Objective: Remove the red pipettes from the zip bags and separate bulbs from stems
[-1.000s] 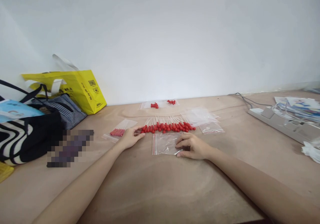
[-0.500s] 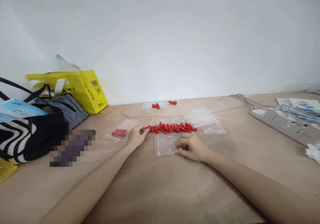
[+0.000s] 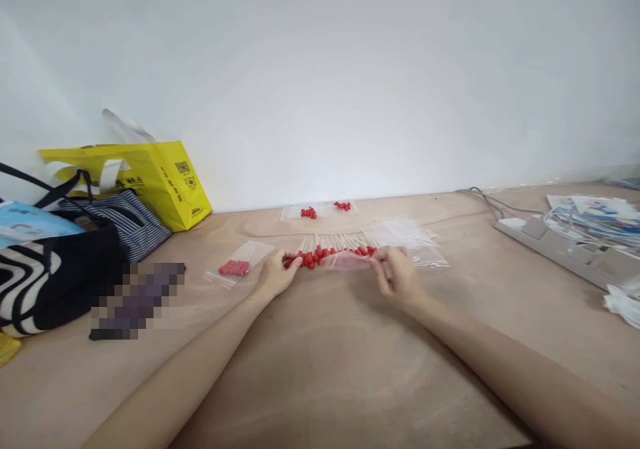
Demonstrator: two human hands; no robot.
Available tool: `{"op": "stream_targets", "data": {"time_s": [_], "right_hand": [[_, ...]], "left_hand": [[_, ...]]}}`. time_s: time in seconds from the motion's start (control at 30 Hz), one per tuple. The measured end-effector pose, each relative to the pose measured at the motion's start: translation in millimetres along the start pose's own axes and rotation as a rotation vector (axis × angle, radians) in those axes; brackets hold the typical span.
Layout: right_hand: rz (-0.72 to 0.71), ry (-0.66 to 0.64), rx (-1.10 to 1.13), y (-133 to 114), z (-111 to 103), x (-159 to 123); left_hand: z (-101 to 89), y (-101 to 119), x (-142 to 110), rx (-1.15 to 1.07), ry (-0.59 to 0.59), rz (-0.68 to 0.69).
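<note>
A row of pale sticks with red tips lies on the table, tips toward me. At the row's left end my left hand is closed, thumb and fingers pinching one or more of the red tips; how many is hidden. My right hand grips the edge of a clear zip bag, lifted off the table and tilted before the row, so red tips show through it. Left of my left hand lies another zip bag with red-tipped sticks inside.
Flat clear bags lie behind my right hand. Further back are more bagged red-tipped sticks. A yellow bag and a black-and-white bag stand left. A power strip and papers lie right.
My right hand has picked up the clear zip bag from the table and raised it toward the row. My left hand has moved right, from beside the row onto its left tips.
</note>
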State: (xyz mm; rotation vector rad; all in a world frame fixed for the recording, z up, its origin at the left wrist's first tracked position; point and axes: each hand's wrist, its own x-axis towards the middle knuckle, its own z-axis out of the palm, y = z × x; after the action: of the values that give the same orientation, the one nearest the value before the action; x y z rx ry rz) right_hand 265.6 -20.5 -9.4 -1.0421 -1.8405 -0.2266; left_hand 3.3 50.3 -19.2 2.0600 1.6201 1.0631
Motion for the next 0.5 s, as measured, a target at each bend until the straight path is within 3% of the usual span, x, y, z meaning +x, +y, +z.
{"op": "stream_targets", "data": {"time_s": [0.1,0.17,0.23,0.33,0.4,0.5], "right_hand": [[0.086,0.198,-0.293,27,-11,10],[0.110,0.219,-0.480,50,-18,15],[0.117,0.146,-0.610,74,-23,14],[0.139,-0.064,-0.681,99,-23,7],[0.192,-0.164,-0.669,106,-22,3],[0.246,-0.162,-0.607,99,-18,3]], "left_hand": [[0.8,-2,0,-0.025,0.002,0.001],[0.9,-3,0,-0.035,0.000,0.005],[0.9,-5,0,-0.046,-0.003,0.008],[0.9,-7,-1,-0.059,-0.011,0.011],[0.5,-7,-2,-0.052,-0.012,0.011],[-2.3,-2,-6,-0.014,0.010,0.005]]}}
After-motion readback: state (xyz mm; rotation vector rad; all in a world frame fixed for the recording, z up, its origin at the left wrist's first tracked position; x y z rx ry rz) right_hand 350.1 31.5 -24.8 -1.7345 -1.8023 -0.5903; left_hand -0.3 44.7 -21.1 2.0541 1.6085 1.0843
